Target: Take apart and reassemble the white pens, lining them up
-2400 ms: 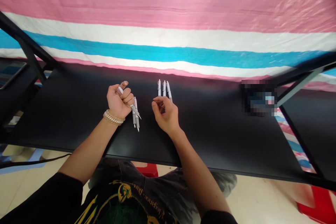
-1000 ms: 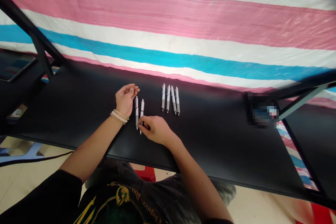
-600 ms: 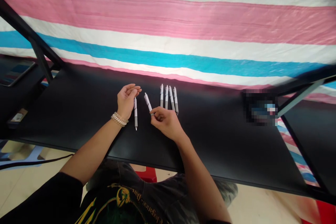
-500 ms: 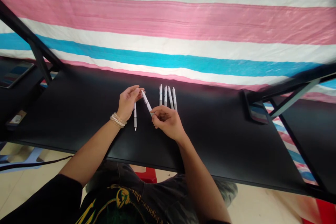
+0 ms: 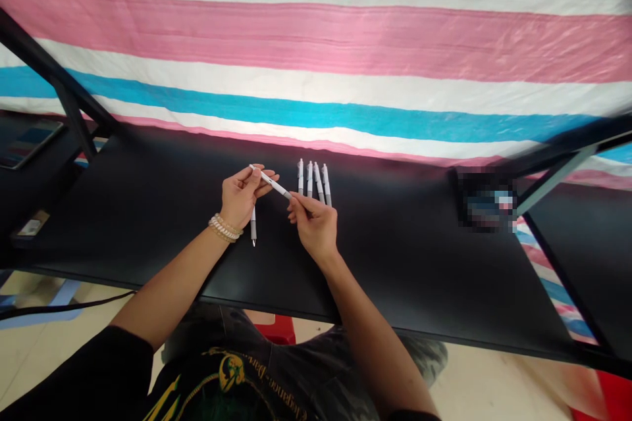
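Note:
A white pen with a grey grip slants between my two hands above the black table. Its upper left end is pinched between the thumb and fingers of my left hand. My right hand holds the grey end, fingers closed round it. Beneath my left hand, a second white and grey pen lies on the table, tip toward me, its upper part hidden. Several similar pens lie side by side just beyond my right hand, their lower ends partly covered by it.
The black table has dark metal frames at both sides. A striped sheet hangs behind it. A blurred dark object sits at the right, a small box at the far left.
The held pen has tilted flatter, and its upper end has moved left into my left hand's grasp. My right hand has turned slightly and still holds the grey end.

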Tool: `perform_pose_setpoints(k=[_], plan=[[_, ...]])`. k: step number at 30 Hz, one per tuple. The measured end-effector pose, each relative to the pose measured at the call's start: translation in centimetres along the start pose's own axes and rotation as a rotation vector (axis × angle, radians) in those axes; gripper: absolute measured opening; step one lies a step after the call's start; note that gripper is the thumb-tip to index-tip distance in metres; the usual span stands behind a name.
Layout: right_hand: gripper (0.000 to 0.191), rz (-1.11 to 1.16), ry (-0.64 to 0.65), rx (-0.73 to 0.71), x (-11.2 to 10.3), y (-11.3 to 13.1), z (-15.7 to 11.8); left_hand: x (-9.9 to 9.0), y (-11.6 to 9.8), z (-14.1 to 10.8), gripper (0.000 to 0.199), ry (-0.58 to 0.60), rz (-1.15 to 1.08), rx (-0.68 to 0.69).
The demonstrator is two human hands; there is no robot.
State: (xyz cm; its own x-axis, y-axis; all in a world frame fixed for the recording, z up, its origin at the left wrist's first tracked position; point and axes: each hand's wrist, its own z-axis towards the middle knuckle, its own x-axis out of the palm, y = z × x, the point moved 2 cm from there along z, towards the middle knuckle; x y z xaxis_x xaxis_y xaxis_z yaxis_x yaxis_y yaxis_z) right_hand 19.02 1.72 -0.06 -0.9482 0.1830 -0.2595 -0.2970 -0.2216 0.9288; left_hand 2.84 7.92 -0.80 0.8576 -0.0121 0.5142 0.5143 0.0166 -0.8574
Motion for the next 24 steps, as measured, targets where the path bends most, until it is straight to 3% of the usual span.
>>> perform_pose_setpoints(k=[4, 10, 12, 16, 18, 20, 24], plan=[[0.021, -0.155, -0.147, -0.242, 0.01, -0.18, -0.19, 0.26, 0.22, -0.32, 0.034, -0.033, -0.029, -0.001], [0.023, -0.365, -0.209, -0.429, -0.06, -0.47, -0.51, 0.35, 0.29, -0.53, 0.033, -0.061, -0.052, -0.025], [0.020, -0.339, -0.183, -0.386, -0.07, -0.38, -0.46, 0.31, 0.19, -0.54, 0.033, -0.063, -0.055, -0.028], [0.035, 0.027, -0.030, -0.023, 0.18, -0.38, -0.04, 0.32, -0.01, -0.55, 0.035, -0.071, -0.053, -0.012], [0.041, 0.142, 0.027, 0.088, 0.26, -0.34, 0.07, 0.39, 0.04, -0.60, 0.036, -0.068, -0.050, -0.015], [0.037, 0.095, 0.010, 0.056, 0.09, -0.20, 0.12, 0.45, 0.19, -0.66, 0.036, -0.068, -0.054, -0.028], [0.023, -0.100, -0.088, -0.158, -0.21, 0.07, 0.03, 0.34, 0.48, -0.63, 0.034, -0.083, -0.069, -0.052]])
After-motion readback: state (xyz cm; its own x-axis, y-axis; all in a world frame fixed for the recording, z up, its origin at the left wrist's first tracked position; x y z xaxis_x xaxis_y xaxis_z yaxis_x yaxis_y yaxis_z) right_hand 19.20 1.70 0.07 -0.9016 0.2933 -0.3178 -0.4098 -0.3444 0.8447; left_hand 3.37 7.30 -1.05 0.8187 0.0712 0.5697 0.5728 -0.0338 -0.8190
